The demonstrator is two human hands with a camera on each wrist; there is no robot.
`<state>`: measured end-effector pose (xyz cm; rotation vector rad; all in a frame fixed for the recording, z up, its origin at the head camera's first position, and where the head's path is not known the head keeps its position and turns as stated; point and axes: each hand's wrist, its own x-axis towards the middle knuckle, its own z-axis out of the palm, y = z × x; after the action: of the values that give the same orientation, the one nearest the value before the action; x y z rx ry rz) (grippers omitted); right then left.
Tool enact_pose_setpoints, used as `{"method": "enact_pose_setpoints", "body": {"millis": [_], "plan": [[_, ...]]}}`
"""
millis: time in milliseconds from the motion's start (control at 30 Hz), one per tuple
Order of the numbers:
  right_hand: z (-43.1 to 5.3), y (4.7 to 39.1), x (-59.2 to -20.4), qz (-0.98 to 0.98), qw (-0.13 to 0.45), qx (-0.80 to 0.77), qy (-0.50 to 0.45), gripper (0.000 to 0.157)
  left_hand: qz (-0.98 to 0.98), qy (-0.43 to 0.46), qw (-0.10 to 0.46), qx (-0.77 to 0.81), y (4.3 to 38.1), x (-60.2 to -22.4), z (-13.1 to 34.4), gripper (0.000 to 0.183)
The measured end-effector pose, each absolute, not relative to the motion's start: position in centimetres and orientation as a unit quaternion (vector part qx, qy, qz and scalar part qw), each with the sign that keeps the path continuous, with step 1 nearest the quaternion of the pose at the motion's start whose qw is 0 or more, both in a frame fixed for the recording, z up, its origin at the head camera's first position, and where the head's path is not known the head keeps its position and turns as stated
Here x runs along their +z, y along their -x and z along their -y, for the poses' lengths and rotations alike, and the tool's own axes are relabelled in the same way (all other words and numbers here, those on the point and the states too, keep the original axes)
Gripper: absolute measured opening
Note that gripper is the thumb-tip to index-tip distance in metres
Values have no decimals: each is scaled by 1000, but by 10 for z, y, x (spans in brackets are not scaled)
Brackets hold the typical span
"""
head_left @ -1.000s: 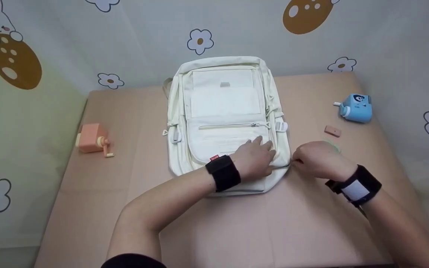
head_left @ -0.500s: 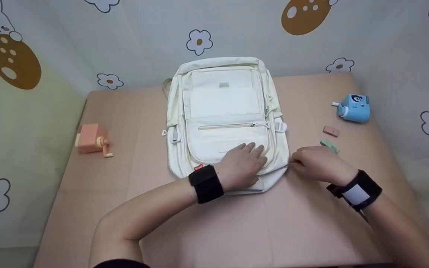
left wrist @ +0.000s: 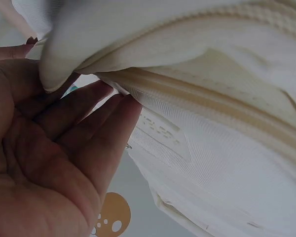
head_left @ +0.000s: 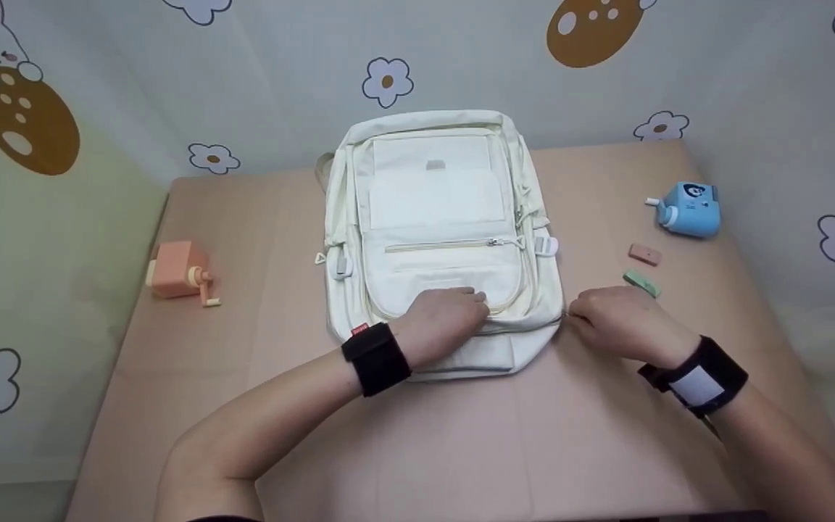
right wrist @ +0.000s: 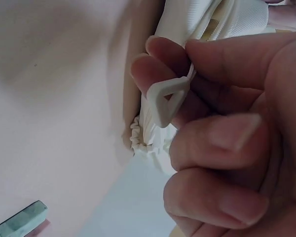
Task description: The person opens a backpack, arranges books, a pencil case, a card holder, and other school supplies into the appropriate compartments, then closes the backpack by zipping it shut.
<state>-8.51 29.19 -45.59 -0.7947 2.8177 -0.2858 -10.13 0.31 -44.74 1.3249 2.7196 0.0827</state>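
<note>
A cream-white fabric backpack [head_left: 435,196] lies front side up on the beige cloth-covered tabletop [head_left: 301,464], its long axis running away from the person, base nearest. The right hand [head_left: 624,322] is just beside its lower right corner, thumb and index finger pinching the cord of a cream, roughly triangular zip pull [right wrist: 163,106]; the other fingers curl loosely. The left hand [head_left: 439,326] lies over the lower front and appears to grip a fold of fabric, though the thumb is partly hidden. A tan zip seam [left wrist: 212,104] shows beside its fingertips, with a gap between the cloth layers.

The key relation is along the lower edge: the pull is at the right corner, and the left hand's fabric lies leftward from it. The right hand is nearer that corner. Beyond the right hand lies a small green rectangular block [head_left: 641,283], well clear of the bag.
</note>
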Motion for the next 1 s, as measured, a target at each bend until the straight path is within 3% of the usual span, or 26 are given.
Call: {"method": "enact_pose_setpoints", "body": {"millis": [500,833,1000], "plan": [[-267,67,-446,-930,44,-91,354,10,-907,-410,96,29,106,-443,-6,18],[-263,68,-449,-933,39,-91,346,16,-907,-409,83,48,101,-443,-4,20],[-264,68,-451,-937,32,-90,335,17,-900,-425,69,76,96,-443,8,10]]}}
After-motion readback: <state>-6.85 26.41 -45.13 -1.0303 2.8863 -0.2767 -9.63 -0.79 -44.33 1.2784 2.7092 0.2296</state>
